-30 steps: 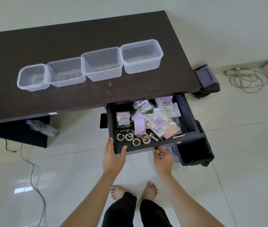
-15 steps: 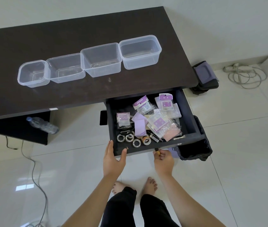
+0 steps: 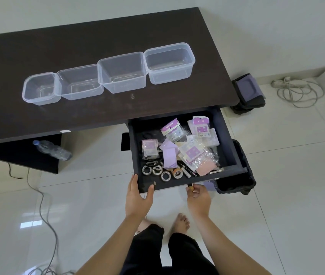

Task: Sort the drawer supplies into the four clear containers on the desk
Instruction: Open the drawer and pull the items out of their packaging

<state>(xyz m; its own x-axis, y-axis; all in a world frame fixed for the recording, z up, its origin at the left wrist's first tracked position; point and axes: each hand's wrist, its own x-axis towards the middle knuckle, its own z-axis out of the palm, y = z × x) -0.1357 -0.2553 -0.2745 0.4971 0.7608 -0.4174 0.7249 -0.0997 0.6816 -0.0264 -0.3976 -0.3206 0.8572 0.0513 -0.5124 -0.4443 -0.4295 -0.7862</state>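
A dark drawer (image 3: 232, 135) stands pulled out from under the dark desk (image 3: 98, 42). It holds purple-labelled plastic packets (image 3: 192, 151), a purple pad (image 3: 169, 157), several tape rolls (image 3: 156, 170) and a pen. My left hand (image 3: 137, 197) grips the drawer's front edge at its left corner, thumb over the rim. My right hand (image 3: 198, 196) pinches the small knob on the drawer front. Several clear empty containers stand in a row on the desk: a small one (image 3: 39, 89), a shallow one (image 3: 78, 82), a deeper one (image 3: 122, 73) and the rightmost (image 3: 169, 63).
A black bin (image 3: 235, 181) with a liner sits on the floor right of the drawer. A dark folded case (image 3: 248, 92) and a coiled white cable (image 3: 296, 90) lie further right. A water bottle (image 3: 52, 149) lies under the desk; a grey cord (image 3: 44, 205) runs across the tiles.
The drawer has come out a little further toward me. Both hands stay on its front; the view has shifted slightly.
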